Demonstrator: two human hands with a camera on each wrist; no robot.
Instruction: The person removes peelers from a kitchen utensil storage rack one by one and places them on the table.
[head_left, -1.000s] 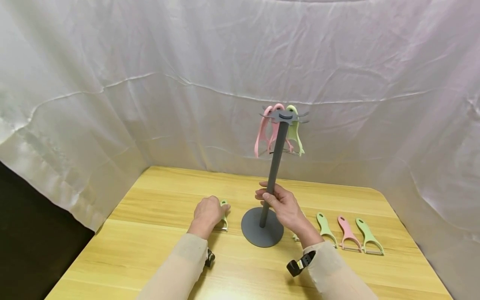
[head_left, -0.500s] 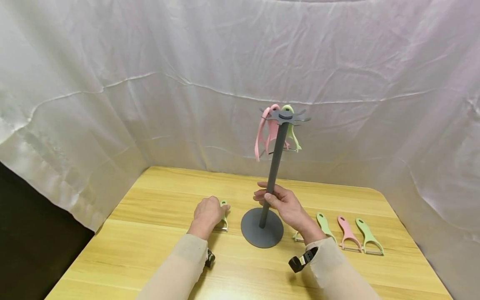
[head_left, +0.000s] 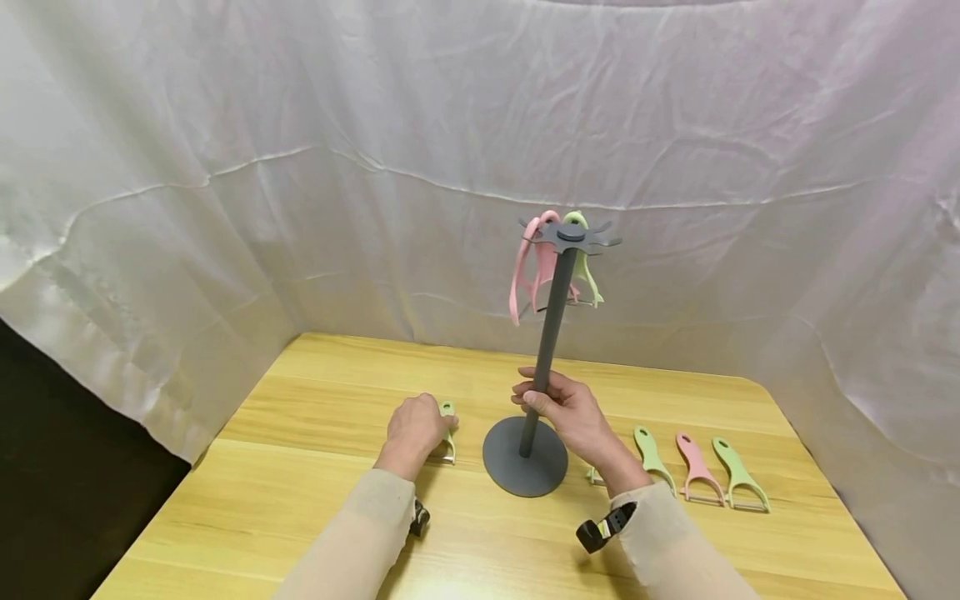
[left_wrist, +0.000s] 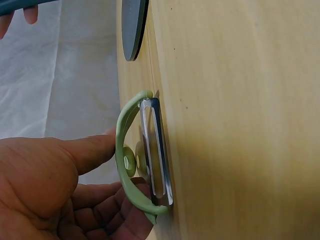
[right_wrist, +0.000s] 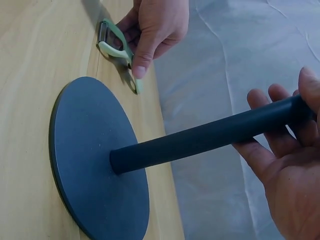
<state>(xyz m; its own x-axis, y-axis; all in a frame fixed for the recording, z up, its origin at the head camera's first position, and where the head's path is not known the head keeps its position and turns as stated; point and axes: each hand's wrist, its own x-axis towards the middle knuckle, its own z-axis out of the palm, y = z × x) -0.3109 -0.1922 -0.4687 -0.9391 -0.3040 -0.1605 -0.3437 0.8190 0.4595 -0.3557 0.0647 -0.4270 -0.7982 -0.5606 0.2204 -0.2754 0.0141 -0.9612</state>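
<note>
My left hand point(head_left: 416, 427) pinches a green Y-shaped peeler point(left_wrist: 121, 137) near the tabletop, left of a dark grey stand. In the left wrist view the thumb lies on one side of the peeler and curled fingers on the other; its metal blade faces the table. My right hand point(head_left: 576, 419) grips the lower part of the stand's post point(head_left: 552, 333), fingers and thumb round it. The round base point(head_left: 504, 471) rests on the table. From hooks on the stand's top point(head_left: 571, 235) hang two pink peelers point(head_left: 519, 279) and a green peeler point(head_left: 587, 275).
Right of the stand lie a green peeler point(head_left: 650, 454), a pink peeler point(head_left: 695, 463) and another green peeler point(head_left: 733, 467). One more peeler point(head_left: 593, 477) is mostly hidden behind my right wrist. A pale curtain point(head_left: 420, 167) surrounds the wooden table point(head_left: 315, 392).
The stand's top has turned slightly, bringing the hanging green peeler a little to the left and the near pink one lower. My left hand stays nearly in place on its peeler.
</note>
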